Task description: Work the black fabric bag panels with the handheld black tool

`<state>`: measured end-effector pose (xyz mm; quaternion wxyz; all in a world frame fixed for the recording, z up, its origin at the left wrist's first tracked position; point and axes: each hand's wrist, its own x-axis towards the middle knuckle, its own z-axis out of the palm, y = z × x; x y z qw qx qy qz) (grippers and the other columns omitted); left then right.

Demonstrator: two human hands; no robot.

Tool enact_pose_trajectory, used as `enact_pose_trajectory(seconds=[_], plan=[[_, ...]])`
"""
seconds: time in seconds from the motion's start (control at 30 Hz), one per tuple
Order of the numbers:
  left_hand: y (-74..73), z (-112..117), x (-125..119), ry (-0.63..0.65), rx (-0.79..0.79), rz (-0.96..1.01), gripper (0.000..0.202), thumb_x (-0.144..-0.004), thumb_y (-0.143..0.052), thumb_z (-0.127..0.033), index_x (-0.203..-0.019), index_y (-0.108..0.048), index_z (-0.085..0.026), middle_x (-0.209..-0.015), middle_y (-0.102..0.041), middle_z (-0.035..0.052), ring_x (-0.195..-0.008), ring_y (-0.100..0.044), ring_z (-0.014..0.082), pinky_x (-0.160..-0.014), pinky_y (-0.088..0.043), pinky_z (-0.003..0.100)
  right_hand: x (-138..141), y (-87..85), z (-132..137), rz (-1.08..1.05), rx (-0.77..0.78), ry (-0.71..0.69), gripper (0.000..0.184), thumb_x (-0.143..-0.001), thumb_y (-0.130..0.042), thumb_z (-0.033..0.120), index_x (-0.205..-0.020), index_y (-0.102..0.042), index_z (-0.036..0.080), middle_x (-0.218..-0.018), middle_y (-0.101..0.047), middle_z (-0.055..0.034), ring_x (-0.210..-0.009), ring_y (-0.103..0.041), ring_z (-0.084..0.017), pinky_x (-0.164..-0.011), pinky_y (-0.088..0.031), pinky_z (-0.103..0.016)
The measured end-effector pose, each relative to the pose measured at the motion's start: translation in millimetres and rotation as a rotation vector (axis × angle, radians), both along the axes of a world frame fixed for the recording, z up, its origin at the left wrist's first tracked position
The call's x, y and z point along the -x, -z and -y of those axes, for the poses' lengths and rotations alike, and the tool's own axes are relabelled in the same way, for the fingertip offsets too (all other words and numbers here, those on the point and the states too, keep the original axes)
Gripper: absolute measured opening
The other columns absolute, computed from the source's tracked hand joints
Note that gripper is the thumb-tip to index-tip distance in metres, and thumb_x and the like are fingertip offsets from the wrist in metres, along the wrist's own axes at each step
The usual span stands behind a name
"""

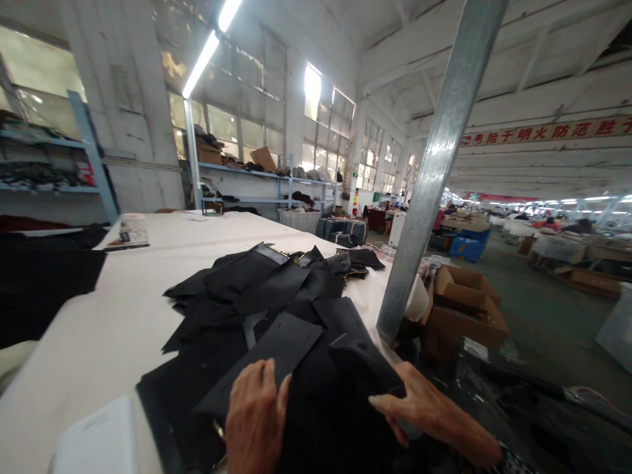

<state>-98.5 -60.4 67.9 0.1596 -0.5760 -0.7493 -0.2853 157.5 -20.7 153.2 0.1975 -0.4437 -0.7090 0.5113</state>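
We see a heap of black fabric pieces (276,296) lying on the white tabletop (113,329), spread from its near edge toward its right edge. The nearest part of the heap sits directly under and between our 2 hands. On top of it lies a flat dark rectangular panel (266,362), tilted diagonally, its lower end running under the left hand's fingertips.

Our left hand (257,415) rests palm down on the near end of that panel, fingers close together and pressed flat against it, not gripping. Our right hand (419,408) lies just to the right, at the heap's near right side, fingers extended and laid against a folded black piece (363,368); the thumb is hidden, so we cannot tell whether it pinches the fabric or only touches it. The 2 hands are apart, with black cloth between them.

At the near left corner of the tabletop lies a white flat sheet (96,441), and a larger black cloth (39,283) covers the left edge. Farther back on the tabletop sits a printed paper (129,232). A slanted metal post (434,164) rises at the tabletop's right edge, just beyond the heap. Open cardboard boxes (464,309) stand on the floor beside it, and blue shelves (266,178) line the far wall.
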Motion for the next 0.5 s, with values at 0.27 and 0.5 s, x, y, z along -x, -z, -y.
enact_pose_trajectory(seconds=[0.27,0.5], plan=[[-2.6,-57.7,-5.8,0.106,0.209,0.243,0.036,-0.087,-0.029,-0.011,-0.080,-0.065,-0.012,-0.090,-0.060,0.0145,-0.083,-0.057,0.0259,-0.071,-0.038,0.036,-0.2,-3.4,-3.1,-0.030,-0.019,-0.048,0.021,-0.082,-0.060,0.034,-0.082,-0.056,0.013,-0.054,-0.055,0.0036,-0.043,-0.052,-0.010,-0.043,-0.041,-0.019],[7.3,-76.2,47.5,0.263,0.260,0.728,0.038,-0.080,-0.044,-0.041,-0.050,-0.053,-0.019,-0.051,-0.049,-0.0010,-0.058,-0.054,0.0175,-0.055,-0.034,0.026,-2.3,10.9,-18.8,-0.078,0.004,-0.004,0.026,-0.082,-0.062,0.038,-0.089,-0.055,0.014,-0.056,-0.057,0.0044,-0.044,-0.055,-0.011,-0.044,-0.045,-0.020]])
